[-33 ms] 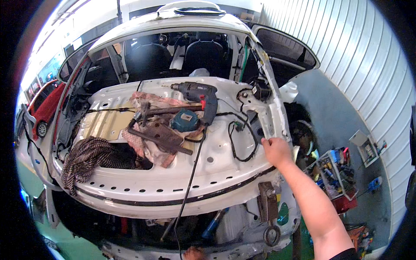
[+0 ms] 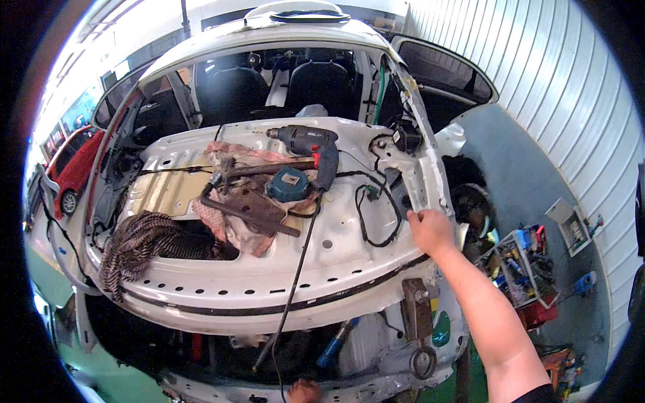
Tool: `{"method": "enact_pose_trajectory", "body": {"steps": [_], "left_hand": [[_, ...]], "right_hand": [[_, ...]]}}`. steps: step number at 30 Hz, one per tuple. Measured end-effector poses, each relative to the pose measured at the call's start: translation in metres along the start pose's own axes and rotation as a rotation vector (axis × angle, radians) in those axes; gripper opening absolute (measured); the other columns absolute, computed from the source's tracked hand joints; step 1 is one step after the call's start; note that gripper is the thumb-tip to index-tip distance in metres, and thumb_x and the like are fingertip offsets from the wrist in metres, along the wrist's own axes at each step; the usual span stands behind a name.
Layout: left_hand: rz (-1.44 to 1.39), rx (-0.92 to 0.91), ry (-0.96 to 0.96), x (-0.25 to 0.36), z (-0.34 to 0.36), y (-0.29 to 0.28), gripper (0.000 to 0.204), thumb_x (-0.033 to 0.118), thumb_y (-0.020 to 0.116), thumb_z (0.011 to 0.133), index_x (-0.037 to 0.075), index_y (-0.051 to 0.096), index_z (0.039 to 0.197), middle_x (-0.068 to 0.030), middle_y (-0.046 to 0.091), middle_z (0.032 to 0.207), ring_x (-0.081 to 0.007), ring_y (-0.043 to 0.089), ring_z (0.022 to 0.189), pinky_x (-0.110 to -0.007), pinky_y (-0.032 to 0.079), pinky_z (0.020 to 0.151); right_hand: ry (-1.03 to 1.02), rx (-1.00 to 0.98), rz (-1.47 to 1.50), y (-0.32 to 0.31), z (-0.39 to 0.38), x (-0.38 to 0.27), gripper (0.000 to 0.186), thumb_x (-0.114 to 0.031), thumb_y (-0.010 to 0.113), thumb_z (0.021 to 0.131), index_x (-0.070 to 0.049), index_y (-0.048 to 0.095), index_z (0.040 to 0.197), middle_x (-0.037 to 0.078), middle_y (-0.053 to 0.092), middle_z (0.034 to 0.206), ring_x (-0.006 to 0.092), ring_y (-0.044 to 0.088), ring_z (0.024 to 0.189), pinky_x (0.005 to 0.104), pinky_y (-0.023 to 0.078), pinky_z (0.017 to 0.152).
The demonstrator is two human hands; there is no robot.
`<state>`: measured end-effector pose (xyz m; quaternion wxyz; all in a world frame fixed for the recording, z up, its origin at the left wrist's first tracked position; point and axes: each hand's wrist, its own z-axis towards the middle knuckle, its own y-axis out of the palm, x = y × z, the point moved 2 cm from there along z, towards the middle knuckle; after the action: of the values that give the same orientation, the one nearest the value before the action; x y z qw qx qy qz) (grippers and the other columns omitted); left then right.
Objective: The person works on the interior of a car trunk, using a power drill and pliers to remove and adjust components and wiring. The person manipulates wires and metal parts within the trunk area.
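Observation:
My right hand (image 2: 430, 232) grips the right side of the white rear deck panel (image 2: 282, 274) of a stripped car body, fingers curled at the metal. My left hand (image 2: 304, 391) shows partly at the bottom edge, fingers curled beside the hanging black cord (image 2: 294, 285); what it holds is hidden. On the panel lie a corded drill (image 2: 301, 140), a teal round tool (image 2: 289, 181), rusty metal bars (image 2: 252, 213) on pink rags (image 2: 242, 238), a striped cloth (image 2: 134, 248) and a looped black cable (image 2: 373, 238). A metal bracket with a ring (image 2: 416, 316) hangs below my right hand.
The car's open right door (image 2: 450, 74) juts out beside a ribbed white wall (image 2: 564, 80). A tool cart (image 2: 521, 269) and a small open box (image 2: 570, 225) sit at the right. A red car (image 2: 74, 174) stands left. Dark opening below the deck holds a blue tool (image 2: 336, 342).
The view has shifted slightly, and a little more of my left hand shows at the bottom. My right hand stays on the panel.

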<state>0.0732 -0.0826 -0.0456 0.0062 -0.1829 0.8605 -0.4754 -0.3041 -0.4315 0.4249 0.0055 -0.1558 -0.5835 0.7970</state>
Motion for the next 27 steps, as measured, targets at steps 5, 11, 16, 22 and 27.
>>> {"method": "enact_pose_trajectory", "body": {"steps": [5, 11, 16, 22, 27], "left_hand": [[0.217, 0.339, 0.489, 0.005, -0.017, -0.024, 0.041, 0.043, 0.064, 0.091, 0.009, 0.069, 0.113, -0.0160, 0.070, 0.108, -0.0359, 0.066, 0.096, -0.051, 0.055, 0.076], [-0.537, -0.070, 1.207, 0.161, -0.154, -0.305, 0.026, 0.013, 0.070, 0.090, 0.009, 0.072, 0.116, -0.0150, 0.072, 0.111, -0.0358, 0.068, 0.104, -0.044, 0.056, 0.087], [-0.557, 0.714, 1.371, 0.261, -0.124, -0.543, 0.022, 0.000, 0.064, 0.082, 0.003, 0.067, 0.104, -0.0131, 0.070, 0.094, -0.0321, 0.066, 0.087, -0.039, 0.052, 0.077], [-0.632, 0.803, 1.199, 0.355, -0.003, -0.595, 0.011, 0.004, 0.067, 0.087, 0.003, 0.070, 0.098, -0.0133, 0.069, 0.093, -0.0289, 0.067, 0.087, -0.037, 0.053, 0.079], [-0.597, 0.658, 1.258, 0.368, 0.026, -0.571, 0.013, 0.004, 0.070, 0.085, 0.004, 0.072, 0.098, -0.0123, 0.070, 0.086, -0.0285, 0.068, 0.083, -0.038, 0.054, 0.075]], "right_hand": [[-0.008, 0.049, 0.068, -0.003, -0.001, -0.009, 0.043, -0.039, 0.056, 0.097, -0.004, 0.077, 0.082, 0.021, 0.074, 0.085, 0.0421, 0.071, 0.085, 0.0517, 0.053, 0.088], [0.029, -0.033, 0.003, 0.005, -0.001, 0.003, 0.047, -0.041, 0.051, 0.098, -0.004, 0.077, 0.088, 0.019, 0.075, 0.091, 0.0377, 0.072, 0.088, 0.0533, 0.047, 0.097], [0.022, -0.072, -0.038, -0.004, 0.001, 0.004, 0.048, -0.041, 0.048, 0.099, -0.005, 0.077, 0.089, 0.017, 0.076, 0.091, 0.0364, 0.072, 0.089, 0.0548, 0.045, 0.099], [-0.017, -0.114, 0.014, -0.010, -0.001, -0.009, 0.047, -0.040, 0.048, 0.100, -0.004, 0.075, 0.085, 0.018, 0.075, 0.088, 0.0366, 0.072, 0.085, 0.0544, 0.046, 0.096], [-0.069, -0.030, 0.071, -0.012, -0.002, -0.002, 0.042, -0.038, 0.053, 0.098, -0.005, 0.074, 0.083, 0.018, 0.072, 0.074, 0.0385, 0.070, 0.073, 0.0502, 0.047, 0.093]]}}
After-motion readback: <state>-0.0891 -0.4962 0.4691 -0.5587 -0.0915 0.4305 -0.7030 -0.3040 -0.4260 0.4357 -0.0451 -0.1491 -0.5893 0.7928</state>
